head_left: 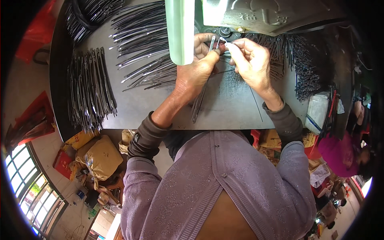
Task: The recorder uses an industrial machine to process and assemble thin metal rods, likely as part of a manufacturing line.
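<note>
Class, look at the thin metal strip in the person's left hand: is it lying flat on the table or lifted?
Lifted at its upper end: the left hand pinches the metal strip, which slants down towards the table.

A worktable (236,108) fills the upper middle of the frame. On it, at the far left, lies a bundle of metal strips (90,90), with a second bundle (86,14) at the upper left corner. A fanned pile of strips (142,40) spreads right of these, reaching to the centre. A machine (264,14) stands at the top centre, a pale upright column (180,30) just left of it. Both hands meet directly below the machine: the left hand (196,72) left of the right hand (252,64), a few strips (200,98) running down under the left one. Short pieces (302,68) heap at the upper right, a box (318,112) below them at the table's right edge. Sacks (100,156) sit lower left, beneath the table edge.
</note>
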`<state>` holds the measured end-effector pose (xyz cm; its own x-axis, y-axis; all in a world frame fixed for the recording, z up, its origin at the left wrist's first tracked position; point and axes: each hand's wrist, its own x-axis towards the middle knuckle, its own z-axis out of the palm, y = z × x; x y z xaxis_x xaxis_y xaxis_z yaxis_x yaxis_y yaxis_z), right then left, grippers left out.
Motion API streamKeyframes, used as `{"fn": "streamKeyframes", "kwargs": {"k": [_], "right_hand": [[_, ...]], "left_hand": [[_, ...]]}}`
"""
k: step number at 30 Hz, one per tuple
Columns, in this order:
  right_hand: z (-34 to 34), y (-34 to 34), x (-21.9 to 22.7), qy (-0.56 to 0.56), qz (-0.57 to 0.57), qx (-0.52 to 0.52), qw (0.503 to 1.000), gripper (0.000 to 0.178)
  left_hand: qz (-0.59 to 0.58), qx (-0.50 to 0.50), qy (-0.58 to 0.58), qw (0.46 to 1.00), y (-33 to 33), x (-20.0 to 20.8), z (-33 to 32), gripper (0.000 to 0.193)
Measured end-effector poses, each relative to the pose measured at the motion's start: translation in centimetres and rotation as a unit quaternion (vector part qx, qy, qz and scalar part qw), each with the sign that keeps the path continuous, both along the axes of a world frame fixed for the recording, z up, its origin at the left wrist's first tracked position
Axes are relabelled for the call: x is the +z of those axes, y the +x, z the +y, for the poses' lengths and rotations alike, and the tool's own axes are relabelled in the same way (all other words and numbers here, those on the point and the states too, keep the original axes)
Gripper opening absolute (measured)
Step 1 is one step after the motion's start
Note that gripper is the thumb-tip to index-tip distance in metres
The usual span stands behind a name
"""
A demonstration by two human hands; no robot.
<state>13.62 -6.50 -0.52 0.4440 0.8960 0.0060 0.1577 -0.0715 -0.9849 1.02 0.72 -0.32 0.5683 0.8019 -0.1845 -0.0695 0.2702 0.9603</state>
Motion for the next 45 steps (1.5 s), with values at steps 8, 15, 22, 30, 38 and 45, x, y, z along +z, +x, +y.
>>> {"fn": "streamKeyframes", "kwargs": {"k": [8,15,22,30,38,45], "right_hand": [[0.3,0.1,0.4,0.009,0.143,-0.034,0.989,0.013],[0.6,1.1,-0.4,0.03,0.207,-0.024,0.978,0.014],[0.8,1.0,-0.3,0.024,0.144,-0.018,0.989,0.015],[0.6,3.4,0.4,-0.101,0.225,0.111,0.963,0.026],[-2.0,0.0,0.9,-0.149,0.243,0.135,0.949,0.032],[-1.0,0.9,1.3,-0.129,0.249,0.122,0.952,0.032]], "left_hand": [[-0.039,-0.003,0.039,0.998,1.0,-0.1,0.5,0.024],[-0.038,-0.008,0.073,0.997,2.0,-0.6,1.4,0.022],[-0.04,0.005,0.071,0.997,2.0,-1.0,1.4,0.021],[-0.026,-0.022,-0.02,0.999,1.6,0.3,1.9,0.017],[-0.096,-0.024,-0.104,0.99,2.0,0.5,1.5,0.018],[-0.081,-0.003,-0.1,0.992,2.7,0.6,2.1,0.008]]}}
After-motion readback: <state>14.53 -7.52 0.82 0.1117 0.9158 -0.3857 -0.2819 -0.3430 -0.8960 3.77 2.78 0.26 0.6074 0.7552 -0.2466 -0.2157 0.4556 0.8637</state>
